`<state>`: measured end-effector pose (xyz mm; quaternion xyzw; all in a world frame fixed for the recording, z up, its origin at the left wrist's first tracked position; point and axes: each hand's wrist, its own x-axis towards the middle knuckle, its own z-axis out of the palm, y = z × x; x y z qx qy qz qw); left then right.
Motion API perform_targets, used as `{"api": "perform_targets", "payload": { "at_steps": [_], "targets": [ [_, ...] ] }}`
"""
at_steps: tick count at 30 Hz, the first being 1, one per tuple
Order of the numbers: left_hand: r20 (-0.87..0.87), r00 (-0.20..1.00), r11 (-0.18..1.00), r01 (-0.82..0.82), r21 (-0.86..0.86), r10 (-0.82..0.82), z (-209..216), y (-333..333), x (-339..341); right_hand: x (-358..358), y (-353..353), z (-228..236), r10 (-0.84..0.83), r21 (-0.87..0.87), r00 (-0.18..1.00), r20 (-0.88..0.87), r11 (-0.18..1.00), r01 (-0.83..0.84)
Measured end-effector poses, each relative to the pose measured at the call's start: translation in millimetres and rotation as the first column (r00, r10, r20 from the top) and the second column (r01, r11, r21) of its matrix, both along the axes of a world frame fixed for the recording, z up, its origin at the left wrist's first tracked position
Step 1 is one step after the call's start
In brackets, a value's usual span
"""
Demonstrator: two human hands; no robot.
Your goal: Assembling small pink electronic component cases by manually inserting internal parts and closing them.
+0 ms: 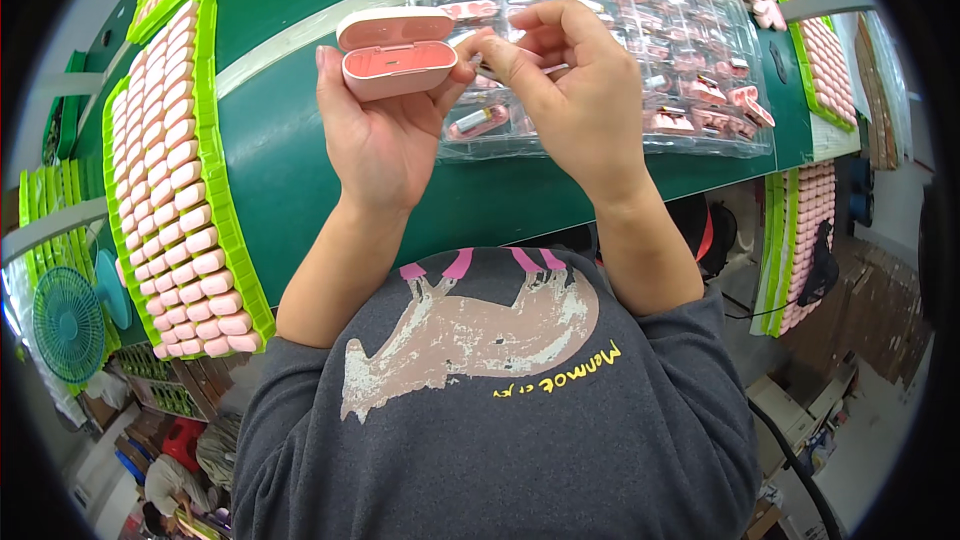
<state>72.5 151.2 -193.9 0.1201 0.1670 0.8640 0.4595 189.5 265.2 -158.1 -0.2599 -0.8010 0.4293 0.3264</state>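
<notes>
My left hand (pixel 385 145) holds a pink earbud charging case (pixel 400 75), with the thumb on its left side and fingers around its right. The case's lid (pixel 393 28) is hinged up, and the opening faces me, showing a pink cavity with a small slot. My right hand (pixel 580 90) is closed in a pinch just right of the case, its fingertips meeting my left fingertips. Something small and pale may be between them, but I cannot make it out. Behind and under the right hand lies a clear plastic tray (pixel 590 152) holding pink inner parts with small silver cylinders.
A bright green tray (pixel 232 230) with rows of pink cases stands at the left of the green table (pixel 285 130). More such trays (pixel 822 60) sit at the right, with loose pink pieces (pixel 765 10) nearby. A teal fan (pixel 68 325) and another person (pixel 170 485) are at lower left.
</notes>
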Motion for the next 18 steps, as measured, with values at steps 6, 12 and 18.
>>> {"api": "perform_targets", "payload": {
  "at_steps": [6,12,18],
  "targets": [
    [-0.022,0.990,0.988,0.142,0.055,-0.141,-9,-17,-20,-7,5,-6,0.264,-0.086,0.952,-0.156,0.956,-0.279],
    [0.054,0.980,0.981,0.187,0.053,-0.190,-9,-13,-24,-9,5,-13,0.217,0.055,0.968,-0.129,0.976,-0.211],
    [0.028,0.987,0.988,0.156,-0.004,-0.156,-8,-14,-21,2,9,-9,0.331,-0.008,0.941,-0.062,0.943,-0.333]
  ]
}}
